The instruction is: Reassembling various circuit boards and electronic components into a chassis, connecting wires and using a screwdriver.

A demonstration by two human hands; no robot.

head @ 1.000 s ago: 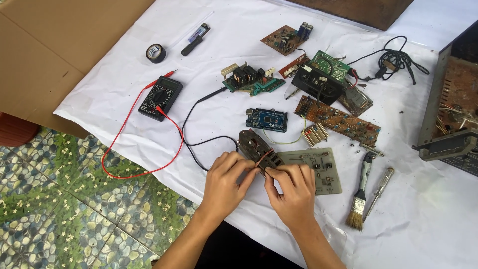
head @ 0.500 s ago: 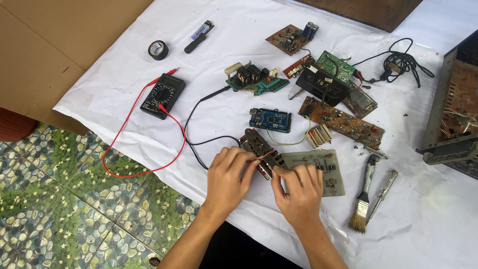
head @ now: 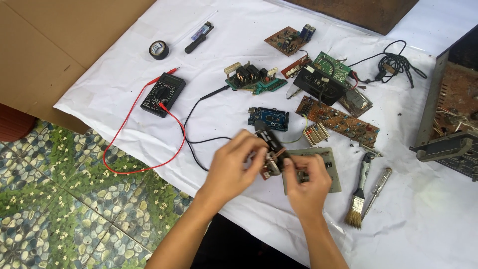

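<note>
Since the earlier frame you have lifted the small component board (head: 271,152) off the white-sheeted table (head: 428,219); it now tilts, long axis running away from you. Your left hand (head: 233,168) and right hand (head: 306,182) both clasp it with closed fingers, above the grey-green board (head: 328,172).

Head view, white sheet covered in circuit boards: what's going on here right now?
A person holds a small dark electronic module with both hands, the left hand on its left side and the right hand on its lower right, just above a grey-green circuit board. On the white sheet around them lie a black multimeter with red leads, a blue microcontroller board, a paintbrush, a screwdriver and a roll of black tape.
</note>
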